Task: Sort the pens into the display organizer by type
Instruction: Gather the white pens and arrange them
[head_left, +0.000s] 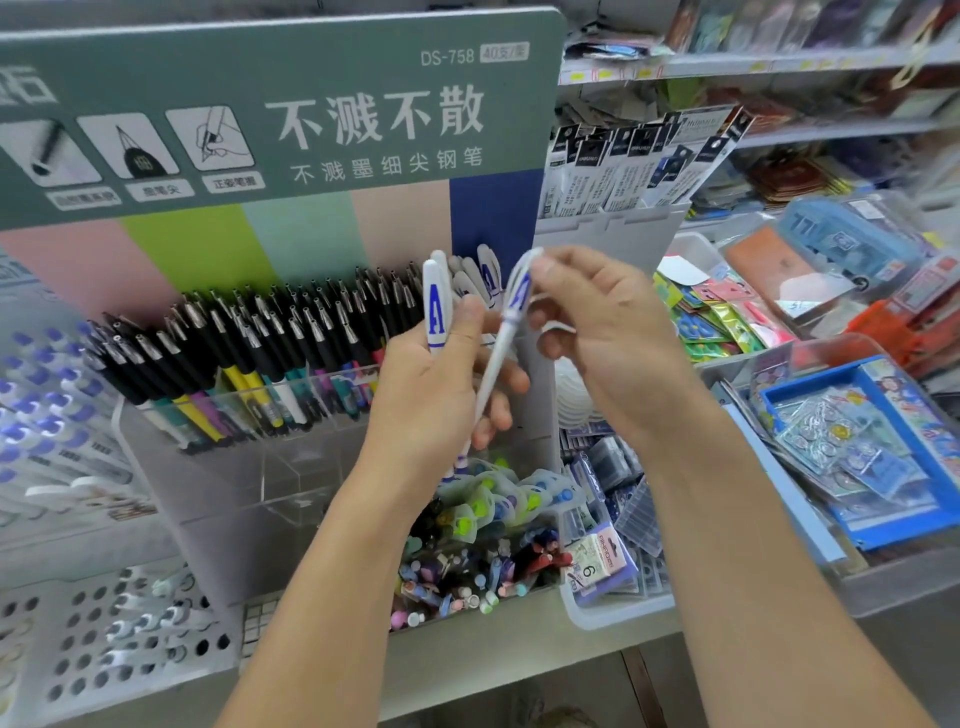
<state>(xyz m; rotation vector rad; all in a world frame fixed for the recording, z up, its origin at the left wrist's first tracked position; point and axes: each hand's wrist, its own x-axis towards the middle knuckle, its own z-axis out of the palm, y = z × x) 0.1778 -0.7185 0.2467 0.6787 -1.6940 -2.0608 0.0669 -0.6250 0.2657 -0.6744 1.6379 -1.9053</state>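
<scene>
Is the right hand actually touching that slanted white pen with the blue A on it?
Touching. The head view shows the right hand pinching the cap end of the slanted white pen with the blue letter A, fingertips pressed on it with no gap.

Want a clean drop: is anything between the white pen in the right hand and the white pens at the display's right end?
Partly: the left hand, gripping another white pen, sits in front of that slot.
</scene>
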